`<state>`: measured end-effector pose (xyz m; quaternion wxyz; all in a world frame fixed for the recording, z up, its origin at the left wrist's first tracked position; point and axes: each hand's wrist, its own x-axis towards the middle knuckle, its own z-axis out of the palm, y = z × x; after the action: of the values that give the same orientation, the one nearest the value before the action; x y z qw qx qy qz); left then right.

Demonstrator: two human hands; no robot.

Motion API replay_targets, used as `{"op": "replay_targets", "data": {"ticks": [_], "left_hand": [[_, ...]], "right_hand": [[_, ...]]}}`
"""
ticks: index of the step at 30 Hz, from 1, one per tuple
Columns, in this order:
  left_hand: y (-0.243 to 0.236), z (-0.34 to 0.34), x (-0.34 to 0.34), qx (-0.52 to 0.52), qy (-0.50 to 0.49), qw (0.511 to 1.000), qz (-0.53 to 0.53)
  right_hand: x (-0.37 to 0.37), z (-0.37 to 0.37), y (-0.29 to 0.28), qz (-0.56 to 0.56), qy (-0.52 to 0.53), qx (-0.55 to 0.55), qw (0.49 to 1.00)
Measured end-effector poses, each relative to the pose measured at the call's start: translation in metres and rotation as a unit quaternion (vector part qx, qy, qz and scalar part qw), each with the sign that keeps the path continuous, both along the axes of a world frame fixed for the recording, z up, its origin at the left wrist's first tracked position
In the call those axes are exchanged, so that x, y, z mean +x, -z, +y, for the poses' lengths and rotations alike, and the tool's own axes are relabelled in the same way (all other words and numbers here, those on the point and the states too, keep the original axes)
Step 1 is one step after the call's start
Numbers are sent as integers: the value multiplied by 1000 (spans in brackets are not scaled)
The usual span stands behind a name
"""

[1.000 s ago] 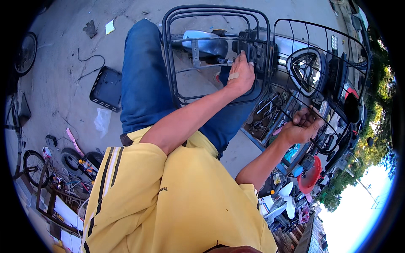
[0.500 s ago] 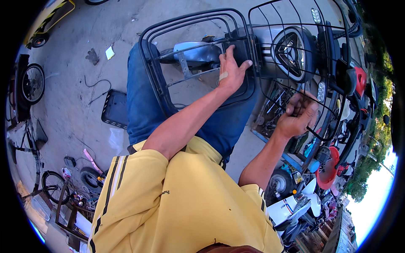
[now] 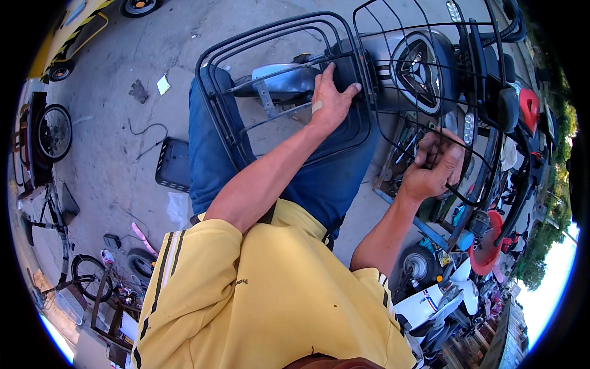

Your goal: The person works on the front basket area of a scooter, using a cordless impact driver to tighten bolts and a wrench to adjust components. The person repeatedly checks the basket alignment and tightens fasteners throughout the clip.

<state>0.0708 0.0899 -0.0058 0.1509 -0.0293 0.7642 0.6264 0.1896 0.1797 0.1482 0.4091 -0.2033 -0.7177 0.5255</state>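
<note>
My left hand (image 3: 335,101) lies over the black plate (image 3: 345,66) at the right end of a black tubular rack (image 3: 264,26) that rests across my thighs. Its thumb and index finger are stretched apart, while the other fingers bend partly out of sight. Beside the rack, a black wire basket (image 3: 473,203) stands in front of a grey vehicle front with a round headlight (image 3: 418,72). My right hand (image 3: 436,163) is at the basket's near lower edge, palm up, fingers curled in. Whatever those fingers may hold is too small to make out.
A black plastic crate (image 3: 173,163) lies on the concrete left of my legs. Under the basket sits a tray of tools (image 3: 402,154). A wheel (image 3: 416,265), white body panels (image 3: 424,305) and a red basin (image 3: 488,246) crowd the right. Bicycles (image 3: 92,277) stand at left.
My left hand has shifted slightly left and down on the black plate. The floor objects at left appear a little farther right as the view shifts. My right hand stays almost in place, still curled.
</note>
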Motion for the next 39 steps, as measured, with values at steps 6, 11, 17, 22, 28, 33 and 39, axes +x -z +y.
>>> {"op": "replay_targets", "data": {"ticks": [6,11,17,22,28,33,39], "left_hand": [[0,0,-1,-39,-9,999,34],[9,-2,-5,11,-33,998,48],[10,5,5,29,-62,997,17],[7,9,10,8,-28,999,15],[15,8,9,7,-14,998,58],[8,3,11,1,7,1000,6],[14,3,6,19,-10,1000,23]], "right_hand": [[-2,0,2,9,-1,7,1000],[-3,1,3,20,3,7,1000],[2,5,6,0,7,9,1000],[3,2,6,-2,20,5,1000],[-1,1,4,10,-1,2,1000],[4,6,7,1,0,7,1000],[4,7,4,-12,-13,6,1000]]}}
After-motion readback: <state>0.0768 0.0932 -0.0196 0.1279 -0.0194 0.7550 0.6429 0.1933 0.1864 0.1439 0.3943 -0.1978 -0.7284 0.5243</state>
